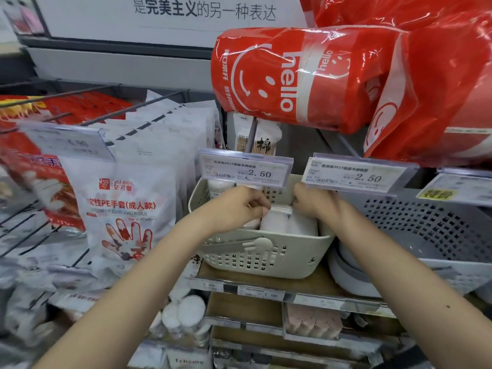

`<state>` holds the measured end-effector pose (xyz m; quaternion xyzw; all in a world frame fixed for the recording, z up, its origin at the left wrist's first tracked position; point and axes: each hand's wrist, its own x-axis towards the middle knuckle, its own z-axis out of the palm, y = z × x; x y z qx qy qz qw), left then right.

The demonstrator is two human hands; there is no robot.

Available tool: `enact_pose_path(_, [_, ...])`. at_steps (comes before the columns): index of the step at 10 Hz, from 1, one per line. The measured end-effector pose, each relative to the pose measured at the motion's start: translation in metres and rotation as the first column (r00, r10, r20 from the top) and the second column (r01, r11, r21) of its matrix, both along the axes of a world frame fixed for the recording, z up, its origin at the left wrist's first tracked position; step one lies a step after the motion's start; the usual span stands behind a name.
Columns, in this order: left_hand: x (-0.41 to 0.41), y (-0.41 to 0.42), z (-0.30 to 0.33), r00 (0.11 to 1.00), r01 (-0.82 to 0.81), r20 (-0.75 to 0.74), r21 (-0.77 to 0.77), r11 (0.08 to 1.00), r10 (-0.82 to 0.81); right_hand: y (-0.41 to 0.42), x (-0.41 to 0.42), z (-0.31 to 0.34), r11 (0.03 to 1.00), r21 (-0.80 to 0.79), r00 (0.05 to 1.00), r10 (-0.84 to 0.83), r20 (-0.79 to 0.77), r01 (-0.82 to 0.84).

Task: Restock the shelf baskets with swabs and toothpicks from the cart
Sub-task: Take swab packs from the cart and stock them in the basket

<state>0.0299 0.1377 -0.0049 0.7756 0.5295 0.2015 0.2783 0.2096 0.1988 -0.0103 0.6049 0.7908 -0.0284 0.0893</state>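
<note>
We see big red bags (300,75) with a smiley face and the word "hello" up on top, at the right. To the left, white packs of gloves (125,206) hang on hooks, with a hand drawn on the front one. A grey basket (431,225) with many little holes sits on the right.

In the middle, a cream basket (266,259) with small holes sits on a brown shelf (306,284). White packs of swabs (282,222) lie inside it, near its middle. Both of our arms reach in from below.

Our left hand (239,206) is over the left part of the cream basket. Its fingers are curled and seem to pinch the top edge of a swab pack. Our right hand (312,202) is just beside it, fingers curled down on the same clear edge.

Two price tags (246,170) that say 2.50 hang just above our hands. Behind them, small packs of toothpicks (262,143) hang at the back.
</note>
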Motion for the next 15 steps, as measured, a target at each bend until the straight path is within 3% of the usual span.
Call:
enact_pose_path(1, [-0.012, -0.025, -0.001, 0.994, -0.077, -0.066, 0.147, 0.986, 0.088, -0.01, 0.005, -0.002, 0.967, 0.231, 0.991, 0.122, -0.049, -0.107])
enact_pose_path(2, [-0.023, -0.059, -0.005, 0.98, -0.117, -0.112, 0.35, 0.929, 0.166, -0.037, 0.007, -0.003, 0.894, 0.424, 0.937, 0.261, -0.233, -0.143])
enact_pose_path(3, [-0.039, -0.098, -0.014, 0.967, -0.165, -0.109, 0.426, 0.889, 0.232, -0.089, -0.004, -0.012, 0.814, 0.565, 0.779, 0.438, -0.448, -0.133])
enact_pose_path(4, [-0.069, -0.14, -0.039, 0.942, -0.251, -0.108, 0.408, 0.878, 0.319, -0.137, -0.033, -0.035, 0.76, 0.625, 0.661, 0.564, -0.496, -0.179])
enact_pose_path(5, [-0.11, -0.183, -0.076, 0.893, -0.391, -0.107, 0.297, 0.871, 0.437, -0.169, -0.073, -0.073, 0.742, 0.58, 0.605, 0.641, -0.472, -0.335])
enact_pose_path(6, [-0.156, -0.234, -0.121, 0.818, -0.555, -0.109, 0.11, 0.825, 0.565, -0.196, -0.124, -0.11, 0.764, 0.414, 0.611, 0.645, -0.459, -0.495])
enact_pose_path(8, [-0.238, -0.365, -0.176, 0.579, -0.805, -0.045, -0.193, 0.562, 0.814, -0.247, -0.235, -0.167, 0.71, -0.101, 0.669, 0.593, -0.449, -0.697])
enact_pose_path(10, [-0.302, -0.487, -0.198, 0.322, -0.9, -0.019, -0.317, 0.3, 0.946, -0.306, -0.34, -0.221, 0.553, -0.403, 0.683, 0.611, -0.399, -0.73])
enact_pose_path(12, [-0.339, -0.557, -0.228, 0.133, -0.902, -0.083, -0.422, 0.086, 0.988, -0.357, -0.416, -0.245, 0.388, -0.504, 0.616, 0.65, -0.444, -0.772])
enact_pose_path(13, [-0.353, -0.563, -0.243, 0.089, -0.888, -0.089, -0.459, 0.039, 0.992, -0.362, -0.441, -0.254, 0.349, -0.518, 0.6, 0.65, -0.466, -0.781])
enact_pose_path(15, [-0.391, -0.526, -0.266, 0.058, -0.876, -0.043, -0.482, 0.03, 0.997, -0.323, -0.5, -0.264, 0.342, -0.49, 0.575, 0.665, -0.477, -0.802])
